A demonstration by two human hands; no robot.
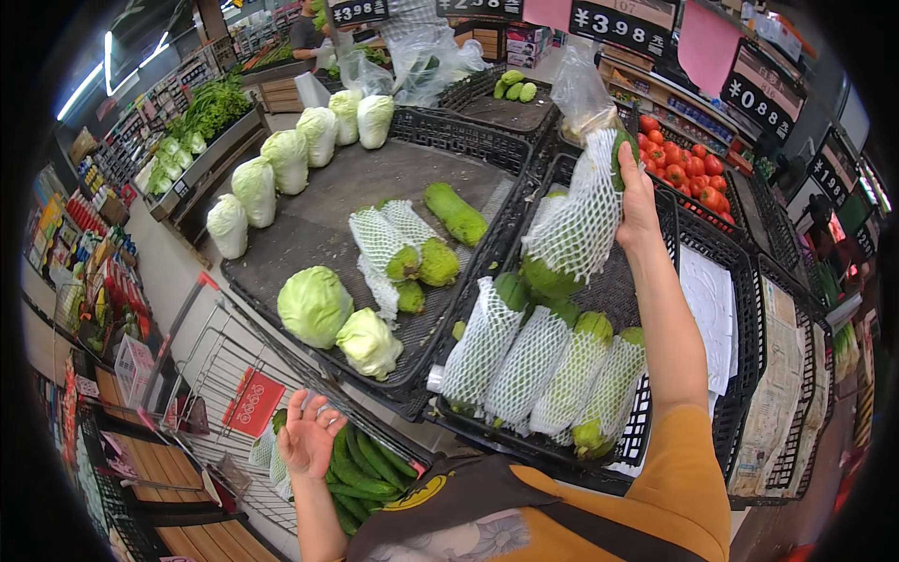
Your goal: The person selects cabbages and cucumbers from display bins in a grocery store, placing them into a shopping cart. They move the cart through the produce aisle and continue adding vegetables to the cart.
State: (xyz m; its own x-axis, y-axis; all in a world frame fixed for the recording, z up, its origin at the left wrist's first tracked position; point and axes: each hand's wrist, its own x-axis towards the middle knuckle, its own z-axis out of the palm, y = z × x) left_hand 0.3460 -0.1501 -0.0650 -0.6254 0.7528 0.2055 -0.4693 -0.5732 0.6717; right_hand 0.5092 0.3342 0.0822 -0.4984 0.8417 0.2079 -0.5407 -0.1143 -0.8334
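Observation:
My right hand (637, 192) is raised over a black crate (740, 281) and grips the top of a long green gourd wrapped in white foam netting (576, 220), which hangs tilted above the crate. Below it, several more netted gourds (543, 361) lie side by side in the same crate. My left hand (307, 433) is low, open with fingers spread, holding nothing, above a shopping cart (220, 365) that carries green cucumbers (361, 464) and a netted vegetable.
A black display tray (318, 225) to the left holds cabbages (314, 304), napa cabbages (256, 190) and netted gourds (403, 248). Tomatoes (688, 169) fill a crate at the back right. White paper (707, 304) lines a crate. Price signs hang overhead. A person stands far behind.

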